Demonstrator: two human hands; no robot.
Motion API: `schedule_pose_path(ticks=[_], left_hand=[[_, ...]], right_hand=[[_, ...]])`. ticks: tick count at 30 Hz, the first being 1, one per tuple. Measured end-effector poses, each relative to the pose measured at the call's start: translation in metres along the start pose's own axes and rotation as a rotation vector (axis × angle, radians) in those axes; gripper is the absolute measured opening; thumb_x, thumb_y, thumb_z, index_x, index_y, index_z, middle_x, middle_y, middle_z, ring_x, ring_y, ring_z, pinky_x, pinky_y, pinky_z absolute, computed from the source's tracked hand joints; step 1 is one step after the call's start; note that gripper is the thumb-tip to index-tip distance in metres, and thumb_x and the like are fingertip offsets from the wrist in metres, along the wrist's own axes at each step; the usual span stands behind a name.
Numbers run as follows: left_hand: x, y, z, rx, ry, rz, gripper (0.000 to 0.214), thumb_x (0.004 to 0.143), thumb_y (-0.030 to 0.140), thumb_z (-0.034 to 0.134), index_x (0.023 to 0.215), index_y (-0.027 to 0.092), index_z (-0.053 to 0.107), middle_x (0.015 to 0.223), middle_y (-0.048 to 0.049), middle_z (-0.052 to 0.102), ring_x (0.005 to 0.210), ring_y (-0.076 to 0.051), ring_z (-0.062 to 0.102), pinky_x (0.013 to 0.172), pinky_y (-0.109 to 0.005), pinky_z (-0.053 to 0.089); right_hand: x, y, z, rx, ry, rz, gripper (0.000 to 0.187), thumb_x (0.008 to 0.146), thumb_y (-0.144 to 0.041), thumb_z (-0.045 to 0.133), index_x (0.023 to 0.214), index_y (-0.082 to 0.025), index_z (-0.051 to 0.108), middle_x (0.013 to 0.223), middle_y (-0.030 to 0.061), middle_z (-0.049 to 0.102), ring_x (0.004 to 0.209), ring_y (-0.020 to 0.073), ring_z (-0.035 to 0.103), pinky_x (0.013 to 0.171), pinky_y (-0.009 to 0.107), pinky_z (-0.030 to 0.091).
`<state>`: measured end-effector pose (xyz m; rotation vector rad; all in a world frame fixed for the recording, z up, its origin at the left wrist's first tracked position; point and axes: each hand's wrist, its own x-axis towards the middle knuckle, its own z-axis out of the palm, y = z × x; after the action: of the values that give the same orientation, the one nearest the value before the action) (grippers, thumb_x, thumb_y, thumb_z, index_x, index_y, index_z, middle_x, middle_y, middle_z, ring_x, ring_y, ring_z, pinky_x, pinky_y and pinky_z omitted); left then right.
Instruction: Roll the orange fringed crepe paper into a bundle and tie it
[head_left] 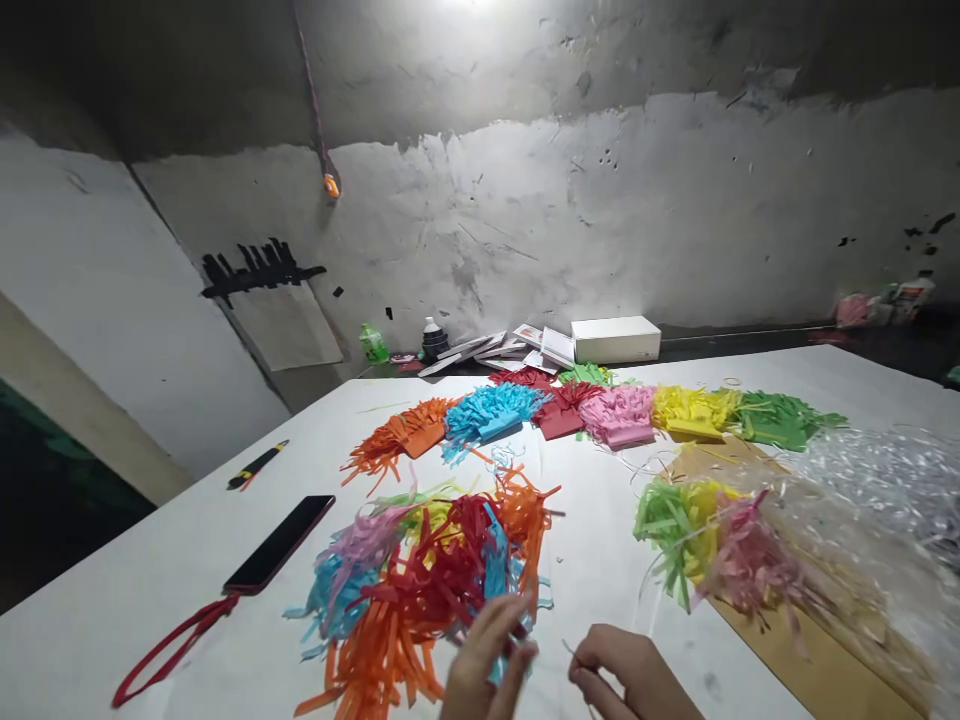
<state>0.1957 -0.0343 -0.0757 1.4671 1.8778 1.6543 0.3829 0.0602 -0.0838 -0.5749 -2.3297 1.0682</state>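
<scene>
My left hand (484, 665) is at the bottom middle, fingers curled towards the thumb at the edge of a bunch of paper tassels (442, 560) in red, orange, blue, pink and yellow. What its fingers hold is hidden. To its right, my right hand (630, 675) is closed, with a thin string (568, 648) pinched between thumb and forefinger. The two hands are apart, low over the white tabletop (592, 540). Further back lies a row of fringed paper bundles, among them a blue one (495, 410), a pink one (621, 412) and a yellow one (696, 410).
A phone (281, 545) with a red strap and a black-and-yellow cutter (259, 463) lie on the left. At right, green, yellow and pink tassels (712, 540) rest on brown card (795, 650) beside clear plastic (870, 560). A white box (615, 340) stands near the wall.
</scene>
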Motion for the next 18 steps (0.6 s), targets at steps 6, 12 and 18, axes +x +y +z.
schedule_pose_path(ticks=[6, 12, 18], left_hand=[[0.084, -0.038, -0.074, 0.448, -0.183, -0.024, 0.008, 0.066, 0.022, 0.073, 0.068, 0.025, 0.080, 0.092, -0.0145, 0.080, 0.105, -0.044, 0.066, 0.110, -0.074, 0.021], [0.081, 0.007, -0.081, 0.316, -0.183, -0.051, 0.027, 0.084, 0.048, 0.064, 0.083, 0.024, 0.076, 0.087, -0.0094, 0.077, 0.084, -0.029, 0.069, 0.081, -0.039, 0.054], [0.016, 0.068, -0.025, -0.148, -0.318, -0.192, 0.040, 0.082, 0.061, 0.067, 0.084, 0.023, 0.082, 0.081, -0.0094, 0.078, 0.077, -0.025, 0.070, 0.069, -0.028, 0.056]], right_hand=[[-0.013, 0.014, -0.016, 0.207, -0.034, 0.076, 0.033, 0.101, -0.042, 0.046, 0.090, -0.020, 0.068, 0.085, 0.0069, 0.072, 0.077, 0.0201, 0.067, 0.074, 0.029, 0.051], [-0.017, 0.016, -0.006, 0.324, 0.090, 0.108, 0.045, 0.102, -0.053, 0.043, 0.114, -0.019, 0.070, 0.074, 0.0041, 0.063, 0.065, 0.0174, 0.059, 0.064, 0.029, 0.049], [-0.002, -0.036, -0.030, 0.493, 0.189, -0.027, 0.045, 0.102, -0.052, 0.049, 0.127, -0.019, 0.065, 0.074, 0.0019, 0.060, 0.063, 0.0143, 0.054, 0.060, 0.026, 0.045]])
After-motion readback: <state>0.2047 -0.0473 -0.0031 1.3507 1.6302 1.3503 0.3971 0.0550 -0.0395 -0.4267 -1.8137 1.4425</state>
